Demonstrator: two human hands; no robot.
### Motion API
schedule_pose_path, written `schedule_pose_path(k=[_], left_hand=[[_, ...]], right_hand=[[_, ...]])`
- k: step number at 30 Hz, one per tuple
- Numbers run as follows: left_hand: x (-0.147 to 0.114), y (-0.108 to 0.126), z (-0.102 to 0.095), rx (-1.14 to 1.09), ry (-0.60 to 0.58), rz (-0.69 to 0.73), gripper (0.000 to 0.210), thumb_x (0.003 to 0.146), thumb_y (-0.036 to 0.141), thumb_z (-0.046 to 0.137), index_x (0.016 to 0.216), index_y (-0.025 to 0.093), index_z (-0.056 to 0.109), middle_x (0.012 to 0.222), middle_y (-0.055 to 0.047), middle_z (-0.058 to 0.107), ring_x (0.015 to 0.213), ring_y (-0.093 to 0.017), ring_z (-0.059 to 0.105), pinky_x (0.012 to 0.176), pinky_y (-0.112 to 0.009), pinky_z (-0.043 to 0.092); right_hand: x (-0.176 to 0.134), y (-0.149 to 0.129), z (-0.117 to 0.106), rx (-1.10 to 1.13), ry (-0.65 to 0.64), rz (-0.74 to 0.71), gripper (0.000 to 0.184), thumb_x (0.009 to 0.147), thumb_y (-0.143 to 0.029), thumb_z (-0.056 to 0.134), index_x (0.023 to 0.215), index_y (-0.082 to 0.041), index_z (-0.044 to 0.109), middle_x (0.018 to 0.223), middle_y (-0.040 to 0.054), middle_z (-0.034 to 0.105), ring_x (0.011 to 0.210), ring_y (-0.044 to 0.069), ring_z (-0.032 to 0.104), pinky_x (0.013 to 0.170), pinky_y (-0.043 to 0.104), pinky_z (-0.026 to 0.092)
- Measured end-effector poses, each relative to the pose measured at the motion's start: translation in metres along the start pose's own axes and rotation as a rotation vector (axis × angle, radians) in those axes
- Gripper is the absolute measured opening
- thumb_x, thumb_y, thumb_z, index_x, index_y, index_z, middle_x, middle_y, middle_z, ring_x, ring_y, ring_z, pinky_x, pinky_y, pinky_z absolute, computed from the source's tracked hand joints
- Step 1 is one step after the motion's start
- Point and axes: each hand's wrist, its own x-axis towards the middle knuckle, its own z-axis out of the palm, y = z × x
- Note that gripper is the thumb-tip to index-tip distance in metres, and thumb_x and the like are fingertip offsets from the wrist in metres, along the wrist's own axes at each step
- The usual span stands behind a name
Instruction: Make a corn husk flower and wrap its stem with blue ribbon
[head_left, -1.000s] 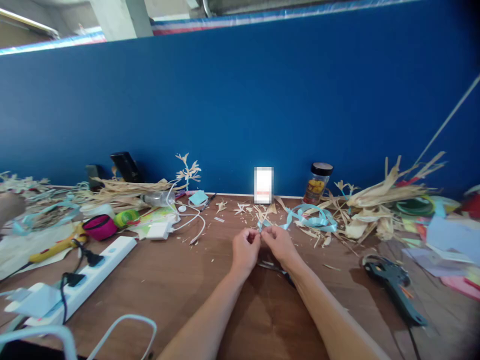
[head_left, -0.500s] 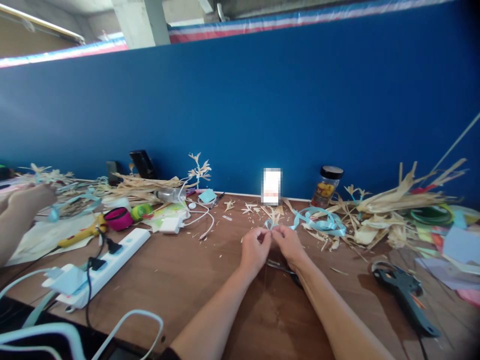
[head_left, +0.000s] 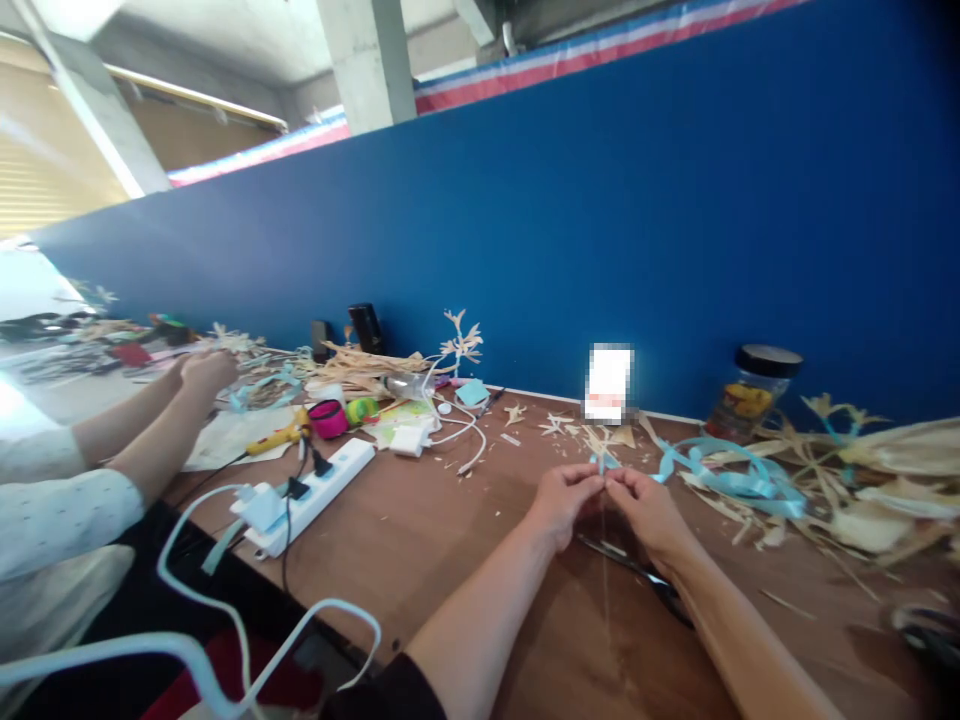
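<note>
My left hand (head_left: 566,502) and my right hand (head_left: 646,512) meet fingertip to fingertip above the brown table. Both pinch the base of a small dried-husk flower (head_left: 598,438), whose pale petals point away from me. Light blue ribbon (head_left: 612,462) shows at its stem, between my fingers; how it is wrapped is too small to tell. Under my hands lies a pair of scissors (head_left: 619,552), its dark handle partly covered by my right wrist. A loose coil of blue ribbon (head_left: 742,475) rests to the right of my hands.
A white power strip (head_left: 334,500) with plugs and cables lies at left, near a yellow glue gun (head_left: 279,436). A co-worker's hands (head_left: 206,375) are farther left. Dried husks (head_left: 874,525) and a black-lidded jar (head_left: 750,390) stand right. A blue partition (head_left: 570,230) borders the table.
My view has swung left, so the table things appear farther right and more of the co-worker shows. Both hands stay together on the flower, with the fingers slightly shifted.
</note>
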Motion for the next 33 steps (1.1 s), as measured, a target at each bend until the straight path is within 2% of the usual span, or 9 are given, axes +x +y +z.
schedule_pose_path(k=[3,7,14,19,23,30,33], left_hand=[[-0.001,0.003,0.0,-0.013,0.037,-0.035,0.039,0.046,0.029,0.076,0.078,0.01,0.067,0.067,-0.003,0.063,0.049,-0.007,0.052,0.054,-0.022,0.044],[0.002,0.004,-0.003,0.029,0.088,-0.025,0.035,0.043,0.03,0.077,0.07,0.01,0.065,0.062,-0.001,0.06,0.047,-0.006,0.051,0.051,-0.022,0.043],[0.007,0.002,-0.009,0.103,0.048,-0.088,0.03,0.047,0.032,0.074,0.063,0.011,0.059,0.054,0.002,0.054,0.046,-0.006,0.048,0.046,-0.021,0.042],[0.008,0.003,-0.011,0.151,0.077,-0.059,0.032,0.043,0.032,0.076,0.061,0.011,0.059,0.054,0.002,0.055,0.048,-0.007,0.05,0.049,-0.023,0.043],[0.007,0.004,-0.01,0.14,0.096,-0.049,0.034,0.04,0.032,0.076,0.06,0.011,0.06,0.055,0.002,0.057,0.048,-0.008,0.05,0.052,-0.024,0.044],[0.008,-0.003,-0.008,0.162,0.152,0.028,0.025,0.043,0.025,0.074,0.057,0.01,0.061,0.049,0.002,0.055,0.042,-0.007,0.048,0.049,-0.024,0.044],[0.009,-0.004,-0.008,0.158,0.175,0.046,0.021,0.044,0.022,0.074,0.057,0.01,0.061,0.049,0.002,0.056,0.042,-0.007,0.048,0.048,-0.023,0.045]], right_hand=[[0.0,0.0,0.0,0.026,-0.021,0.026,0.03,0.069,-0.04,0.053,0.081,-0.014,0.059,0.065,0.0025,0.062,0.063,0.018,0.057,0.061,0.028,0.043],[-0.002,-0.002,0.002,0.069,-0.043,0.081,0.031,0.068,-0.041,0.054,0.083,-0.014,0.059,0.063,0.0025,0.063,0.057,0.017,0.056,0.055,0.027,0.042],[-0.003,-0.006,-0.002,-0.073,-0.031,0.081,0.026,0.067,-0.041,0.055,0.073,-0.016,0.056,0.055,-0.0005,0.057,0.052,0.014,0.05,0.049,0.023,0.037],[-0.003,-0.009,-0.003,-0.147,-0.018,0.034,0.025,0.066,-0.041,0.054,0.071,-0.017,0.056,0.055,-0.0013,0.055,0.05,0.013,0.047,0.048,0.023,0.036],[-0.004,-0.008,0.0,-0.119,-0.017,0.058,0.026,0.068,-0.042,0.051,0.073,-0.017,0.056,0.055,-0.0005,0.057,0.049,0.013,0.048,0.047,0.023,0.036],[-0.002,-0.001,0.001,-0.132,0.031,0.045,0.028,0.068,-0.039,0.052,0.078,-0.014,0.06,0.055,0.0005,0.058,0.049,0.014,0.048,0.047,0.023,0.036],[-0.002,-0.002,0.001,-0.133,0.011,0.054,0.029,0.069,-0.039,0.051,0.08,-0.014,0.059,0.057,0.002,0.06,0.053,0.015,0.052,0.05,0.025,0.038]])
